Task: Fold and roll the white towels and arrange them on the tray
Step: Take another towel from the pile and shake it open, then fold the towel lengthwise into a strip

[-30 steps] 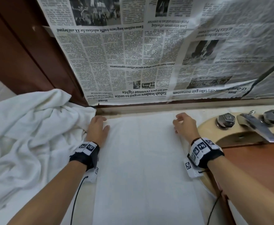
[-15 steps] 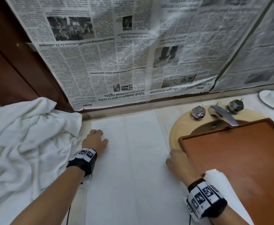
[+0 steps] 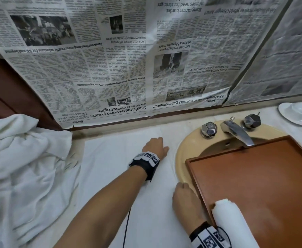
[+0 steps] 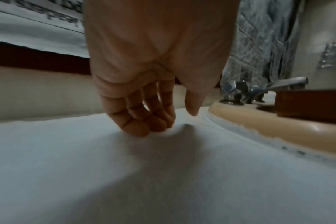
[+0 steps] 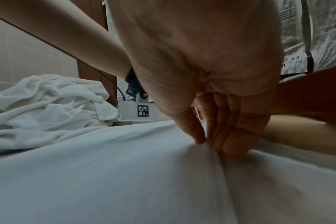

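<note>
Upside-down headlines are read on the newspaper (image 3: 111,72) hung behind the desk: "Sabah leaders urged to unite", "on 40 pct revenue rights", "Rising cancer burden", "Goshen archers excel". "quake" is read in the right wrist view.

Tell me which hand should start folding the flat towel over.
Right hand: it already pinches a ridge of the flat towel at its tray-side edge; the left hand only presses fingertips down.

Bathroom vanity: beige sink (image 3: 180,154) with chrome faucet (image 3: 236,131) right of the hands, tiled wall (image 5: 29,57) left.
</note>
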